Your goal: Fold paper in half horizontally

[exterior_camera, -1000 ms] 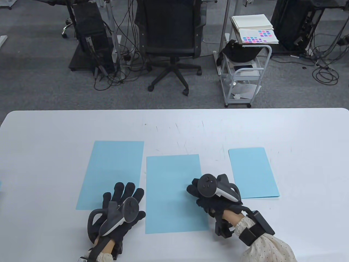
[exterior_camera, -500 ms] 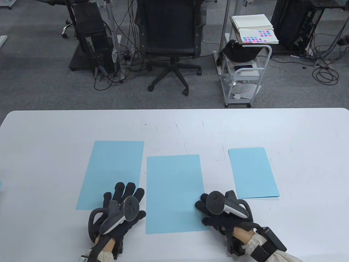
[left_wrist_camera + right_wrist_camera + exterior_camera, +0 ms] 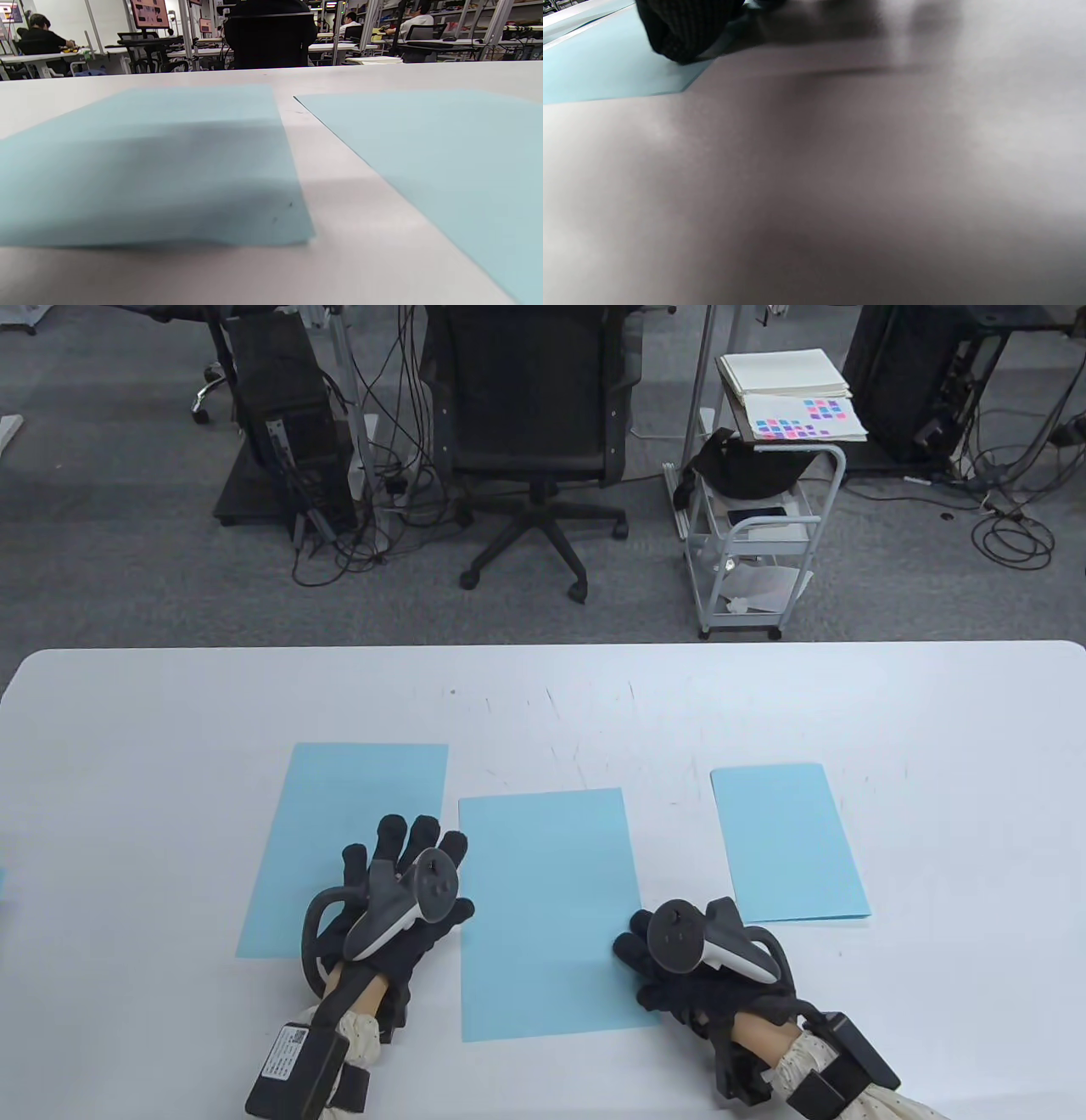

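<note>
R hand: fingers curled at the middle blue sheet's near-right edge; whether they pinched it could not be told. L hand: fingers straight, spread over the left sheet, beside the middle one. Sheet lay flat, unfolded, at desk centre-front. Recommended: lift near edge, align w/ far corners, L hand pins, then crease. Right sheet lay apart. Beyond desk: office chair, trolley, cables on carpet.

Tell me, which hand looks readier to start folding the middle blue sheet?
Probably the right hand: its fingertips rest at the near right corner of the middle sheet, ready to lift that edge. The left hand lies flat, mostly over the left sheet, better suited to steadying.
</note>
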Motion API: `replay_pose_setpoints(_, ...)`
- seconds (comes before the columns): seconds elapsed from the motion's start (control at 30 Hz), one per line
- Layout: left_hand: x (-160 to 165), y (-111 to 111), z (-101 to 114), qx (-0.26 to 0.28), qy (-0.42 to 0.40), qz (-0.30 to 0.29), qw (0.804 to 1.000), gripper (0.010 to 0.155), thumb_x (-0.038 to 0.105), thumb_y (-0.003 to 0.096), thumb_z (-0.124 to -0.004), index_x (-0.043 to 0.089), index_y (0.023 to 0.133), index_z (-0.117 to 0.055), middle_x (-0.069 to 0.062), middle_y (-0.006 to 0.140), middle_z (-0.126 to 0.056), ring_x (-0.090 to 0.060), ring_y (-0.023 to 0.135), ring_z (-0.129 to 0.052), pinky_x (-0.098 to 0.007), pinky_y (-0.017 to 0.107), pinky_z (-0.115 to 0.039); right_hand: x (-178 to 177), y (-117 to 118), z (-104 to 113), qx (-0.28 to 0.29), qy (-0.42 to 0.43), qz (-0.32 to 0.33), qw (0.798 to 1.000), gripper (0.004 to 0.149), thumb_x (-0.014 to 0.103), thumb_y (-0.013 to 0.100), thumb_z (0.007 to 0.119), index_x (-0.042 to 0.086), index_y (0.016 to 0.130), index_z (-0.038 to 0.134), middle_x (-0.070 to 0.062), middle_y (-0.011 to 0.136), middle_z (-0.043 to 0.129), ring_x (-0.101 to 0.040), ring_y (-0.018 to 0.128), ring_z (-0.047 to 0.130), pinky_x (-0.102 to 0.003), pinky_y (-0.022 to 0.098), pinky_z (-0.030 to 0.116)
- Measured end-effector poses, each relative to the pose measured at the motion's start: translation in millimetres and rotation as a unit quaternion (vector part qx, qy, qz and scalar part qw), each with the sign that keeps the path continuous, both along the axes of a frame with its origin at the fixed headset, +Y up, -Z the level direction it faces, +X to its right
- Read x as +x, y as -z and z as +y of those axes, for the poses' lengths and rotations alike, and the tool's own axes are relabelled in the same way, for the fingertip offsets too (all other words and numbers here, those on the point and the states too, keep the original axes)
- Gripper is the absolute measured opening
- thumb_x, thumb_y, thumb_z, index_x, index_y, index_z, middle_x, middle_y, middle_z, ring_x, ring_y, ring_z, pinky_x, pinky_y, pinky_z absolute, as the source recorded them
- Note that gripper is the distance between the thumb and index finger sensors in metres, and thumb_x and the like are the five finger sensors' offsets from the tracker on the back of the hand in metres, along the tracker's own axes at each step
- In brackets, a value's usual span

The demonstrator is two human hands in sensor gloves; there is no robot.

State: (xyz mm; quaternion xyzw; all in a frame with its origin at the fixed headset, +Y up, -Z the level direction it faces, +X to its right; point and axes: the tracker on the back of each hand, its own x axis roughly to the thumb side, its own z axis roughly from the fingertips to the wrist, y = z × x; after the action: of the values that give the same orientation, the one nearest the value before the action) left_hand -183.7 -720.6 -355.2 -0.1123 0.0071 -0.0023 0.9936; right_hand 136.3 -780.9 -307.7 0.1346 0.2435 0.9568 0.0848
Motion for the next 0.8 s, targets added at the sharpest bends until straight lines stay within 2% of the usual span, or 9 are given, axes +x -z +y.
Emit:
replay_pose_setpoints(0.2, 1, 41, -5, -0.027, -0.021, 0.059, 0.998, 0.080, 0.070, 0.0335, -0.059, 0.058, 0.103, -0.023, 0.023, 0.122, -0.020, -0.017, 0.118, -0.016, -0.054, 0.090, -0.030, 1, 0, 0, -0.001, 0.004, 0.000, 1.000, 0.065, 0.041, 0.047, 0.072, 0.045, 0.103, 0.041, 0.018, 0.117, 0.023, -0.028, 0.109, 0.011, -0.065, 0.072, 0.007)
replay_pose_setpoints(0.43, 13, 80, -29, -0.084, 0.005, 0.089, 0.992, 0.080, 0.069, 0.0343, -0.060, 0.056, 0.105, -0.024, 0.022, 0.121, -0.016, -0.017, 0.116, -0.008, -0.054, 0.090, -0.026, 1, 0, -1, -0.003, 0.007, 0.000, 1.000, 0.065, 0.040, 0.047, 0.072, 0.046, 0.103, 0.041, 0.018, 0.117, 0.023, -0.027, 0.108, 0.011, -0.065, 0.072, 0.007)
replay_pose_setpoints(0.6, 18, 96, -47, -0.126, 0.023, 0.108, 0.986, 0.083, 0.071, 0.0331, -0.060, 0.054, 0.105, -0.023, 0.022, 0.120, -0.009, -0.018, 0.114, 0.002, -0.054, 0.089, -0.021, 1, 1, -1, -0.003, 0.006, 0.000, 1.000, 0.065, 0.040, 0.047, 0.072, 0.046, 0.103, 0.041, 0.018, 0.117, 0.023, -0.027, 0.108, 0.011, -0.065, 0.072, 0.007)
replay_pose_setpoints(0.8, 24, 101, -61, -0.163, 0.032, 0.108, 0.980, 0.082, 0.072, 0.0318, -0.058, 0.057, 0.104, -0.023, 0.023, 0.117, 0.001, -0.018, 0.110, 0.012, -0.055, 0.089, -0.015, 2, 1, -1, -0.004, 0.007, 0.000, 1.000, 0.065, 0.040, 0.047, 0.072, 0.046, 0.103, 0.040, 0.018, 0.117, 0.023, -0.027, 0.108, 0.010, -0.065, 0.072, 0.007)
